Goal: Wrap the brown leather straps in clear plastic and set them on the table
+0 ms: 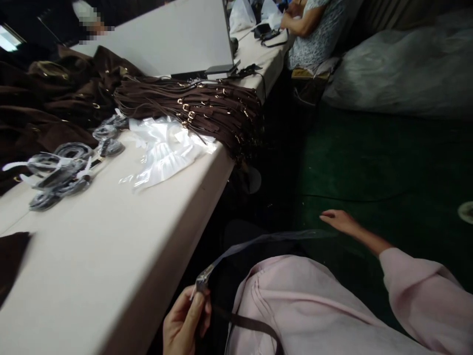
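Observation:
At the bottom centre, my left hand (186, 318) pinches the end of a dark brown strap (254, 325), the rest of which hangs across my lap. A strip of clear plastic film (251, 242) trails from that held end toward the right. My right hand (340, 222) is out over the floor just above the film's far end, its fingers drawn together; whether anything is between them I cannot make out. Coiled, wrapped straps (61, 172) lie on the white table (148, 246). Beyond them are clear plastic bags (166, 153) and a thick pile of brown buckled straps (195, 101).
Brown bags or fabric (48, 98) are heaped at the table's far left. A white panel (158, 39) stands behind the strap pile. Another person (314, 34) works farther along the table. A large plastic-wrapped bundle (402, 74) rests on the green floor (373, 158).

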{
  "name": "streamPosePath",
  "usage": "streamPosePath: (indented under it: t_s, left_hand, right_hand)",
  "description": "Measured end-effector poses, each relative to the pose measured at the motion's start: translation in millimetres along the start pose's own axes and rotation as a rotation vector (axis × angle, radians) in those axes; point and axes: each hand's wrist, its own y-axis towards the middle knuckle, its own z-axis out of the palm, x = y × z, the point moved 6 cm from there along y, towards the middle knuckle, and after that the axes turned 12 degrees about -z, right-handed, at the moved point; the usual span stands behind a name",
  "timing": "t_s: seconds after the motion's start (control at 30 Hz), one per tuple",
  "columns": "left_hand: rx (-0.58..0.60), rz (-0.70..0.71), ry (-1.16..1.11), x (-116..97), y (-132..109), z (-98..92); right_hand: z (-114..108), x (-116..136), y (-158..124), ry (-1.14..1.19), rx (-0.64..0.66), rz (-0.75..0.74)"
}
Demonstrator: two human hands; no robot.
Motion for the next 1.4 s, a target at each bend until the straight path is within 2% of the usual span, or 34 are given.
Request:
streamPosePath:
  t_s: [0.03,0.07,0.13,0.2,0.23,0.27,0.37,0.5,0.57,0.73,0.8,0.9,0.97,1.03,1.2,1.4]
  left_hand:
    - [-0.004,0.007,0.044,1.2,-0.7,11.1]
    - [-0.006,0.020,0.081,1.7,-1.9,20.8]
    - [0.006,0.054,0.141,1.5,-5.1,34.9]
    - [0.037,0.081,0.191,1.6,-8.4,42.8]
    - [0.052,0.090,0.219,2.5,-9.9,45.0]
    - [0.066,0.095,0.250,4.2,-10.9,46.6]
    - [0.112,0.096,0.342,12.7,-12.7,50.5]
    - [0.150,0.088,0.418,22.4,-12.5,55.7]
    - [0.134,0.081,0.432,23.4,-11.2,57.8]
    - [0.107,0.059,0.472,21.9,-7.5,72.0]
    - [0.100,0.050,0.466,21.2,-6.6,79.2]
    - [0.077,0.054,0.446,20.0,-5.6,86.3]
    - [0.059,0.061,0.435,19.8,-4.4,87.3]
    - [0.046,0.066,0.427,19.9,-2.6,86.2]
    - [0.077,0.075,0.405,19.4,1.2,87.6]
    - [0.101,0.052,0.316,22.2,-0.3,89.5]
  right_hand:
    - [14.7,18.0,-6.9,0.078,0.079,-0.033]
    - [33.3,38.9,-18.2,0.201,0.221,-0.088]
    - [77.0,90.8,-60.1,0.589,0.719,-0.236]
    - [107.2,129.8,-105.9,0.716,1.072,-0.298]
    - [120.1,144.4,-124.3,0.738,1.186,-0.324]
    - [131.3,156.2,-135.6,0.766,1.211,-0.347]
    - [158.7,178.9,-147.2,0.924,1.136,-0.379]
    - [178.2,188.0,-154.6,1.030,1.173,-0.439]
    - [180.4,186.2,-153.9,1.043,1.135,-0.439]
    - [177.3,176.5,-141.5,1.081,0.939,-0.337]
    - [177.3,175.1,-138.7,1.134,0.927,-0.265]
    - [182.5,174.1,-138.2,1.253,0.954,-0.080]
    - [187.4,174.2,-138.8,1.329,0.954,0.034]
    - [192.3,175.6,-139.0,1.370,0.948,0.087]
    - [199.9,177.5,-130.9,1.371,0.868,0.086]
    - [187.4,186.4,-113.6,1.383,0.738,-0.022]
